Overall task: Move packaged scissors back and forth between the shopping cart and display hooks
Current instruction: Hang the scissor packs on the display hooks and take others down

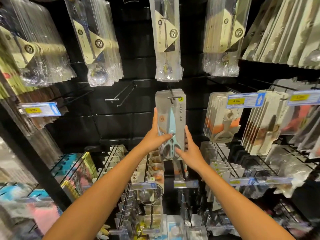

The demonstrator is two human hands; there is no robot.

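Head view: black display wall (131,70), then scissors pack (170,125) upright, long axis vertical, top hole at hook (173,97), left hand (155,137) and right hand (190,149) clamped on opposite edges, cart unseen.

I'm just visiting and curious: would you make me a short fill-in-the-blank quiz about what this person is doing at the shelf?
1. Both hands hold a packaged pair of ____ with pale blue handles.
2. The package hangs on a display ____.
3. The left hand and right hand grip the pack's opposite ____.
4. The yellow price tag to the right reads ____.

Missing words: scissors; hook; edges; 4.00
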